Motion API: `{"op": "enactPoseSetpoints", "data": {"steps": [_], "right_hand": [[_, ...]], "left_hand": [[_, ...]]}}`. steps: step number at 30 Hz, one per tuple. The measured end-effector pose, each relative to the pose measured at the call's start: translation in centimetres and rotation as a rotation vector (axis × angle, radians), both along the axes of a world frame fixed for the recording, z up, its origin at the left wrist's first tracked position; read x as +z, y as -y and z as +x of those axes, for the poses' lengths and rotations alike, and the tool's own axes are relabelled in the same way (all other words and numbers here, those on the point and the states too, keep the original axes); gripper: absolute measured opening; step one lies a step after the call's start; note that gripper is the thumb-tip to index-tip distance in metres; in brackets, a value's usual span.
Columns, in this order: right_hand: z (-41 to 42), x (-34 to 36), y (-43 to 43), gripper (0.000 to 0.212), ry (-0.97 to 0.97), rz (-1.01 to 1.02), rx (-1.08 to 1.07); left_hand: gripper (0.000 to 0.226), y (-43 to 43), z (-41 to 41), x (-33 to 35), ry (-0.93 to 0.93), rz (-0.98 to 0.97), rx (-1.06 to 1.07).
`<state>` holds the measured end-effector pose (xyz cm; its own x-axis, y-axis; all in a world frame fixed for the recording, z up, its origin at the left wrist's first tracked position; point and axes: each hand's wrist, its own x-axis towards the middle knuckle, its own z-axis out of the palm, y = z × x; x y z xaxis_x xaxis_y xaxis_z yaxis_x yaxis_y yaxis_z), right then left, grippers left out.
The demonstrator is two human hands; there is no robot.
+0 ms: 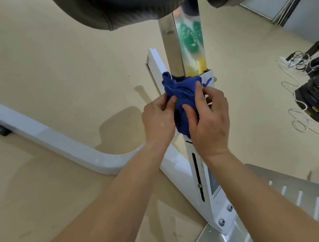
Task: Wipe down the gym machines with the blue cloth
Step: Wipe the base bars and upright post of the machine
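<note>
Left hand (158, 119), right hand (210, 121) grip blue cloth (180, 90); beige floor (63, 65).

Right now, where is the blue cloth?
Head view, centre: the blue cloth is bunched on the white frame below the chrome post, gripped between the left hand and the right hand.

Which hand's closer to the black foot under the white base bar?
Left. The left hand pinches the blue cloth on the side facing the black foot, which lies well off to its left; the right hand grips the cloth's other side, farther away.
</note>
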<state>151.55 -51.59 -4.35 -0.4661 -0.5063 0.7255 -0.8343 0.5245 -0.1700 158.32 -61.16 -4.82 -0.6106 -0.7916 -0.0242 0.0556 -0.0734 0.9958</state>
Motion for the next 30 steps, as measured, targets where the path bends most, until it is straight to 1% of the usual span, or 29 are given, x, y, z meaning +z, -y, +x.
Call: {"op": "enactPoseSetpoints", "data": {"steps": [1,3,5,7,10,13,16,20,22,24,26,30], "right_hand": [[0.4,-1.1,-1.1,0.048,0.013,0.018,-0.009],[1.7,-3.5,-3.7,0.052,0.077,0.052,-0.036],[3.1,-4.9,-5.7,0.056,0.169,0.080,-0.084],[3.5,-5.0,-6.1,0.060,0.224,0.086,-0.113],[3.0,-2.4,-3.6,0.053,0.225,0.026,-0.062],[1.9,0.7,-0.8,0.049,0.212,-0.025,-0.014],[1.8,3.8,1.2,0.044,0.257,-0.076,0.012],[1.6,7.0,3.3,0.036,0.363,-0.133,0.057],[0.9,8.0,4.4,0.028,0.353,-0.097,0.028],[0.3,8.9,5.5,0.024,0.329,-0.084,0.011],[0.0,9.7,6.6,0.022,0.315,-0.104,0.012],[-0.4,10.8,8.2,0.020,0.308,-0.181,0.008]], "left_hand": [[0.019,-0.9,0.4,-0.9,0.035,-0.003,-0.032],[0.020,-2.5,1.3,-1.8,0.046,0.013,-0.081],[0.026,-3.1,1.8,-1.7,0.039,0.036,-0.086],[0.027,-2.8,1.7,-1.5,0.046,0.046,-0.077],[0.024,-1.5,1.3,-0.1,0.028,0.091,-0.002],[0.027,0.0,0.7,2.1,-0.062,0.159,0.100],[0.025,1.6,0.0,4.0,-0.130,0.155,0.161],[0.025,3.4,-0.9,5.7,-0.155,0.206,0.167],[0.026,4.3,-1.7,6.4,-0.142,0.176,0.165],[0.020,4.9,-2.4,7.0,-0.144,0.151,0.168],[0.015,5.6,-3.0,7.5,-0.177,0.145,0.198],[0.020,7.3,-3.7,8.2,-0.235,0.096,0.226]]}}
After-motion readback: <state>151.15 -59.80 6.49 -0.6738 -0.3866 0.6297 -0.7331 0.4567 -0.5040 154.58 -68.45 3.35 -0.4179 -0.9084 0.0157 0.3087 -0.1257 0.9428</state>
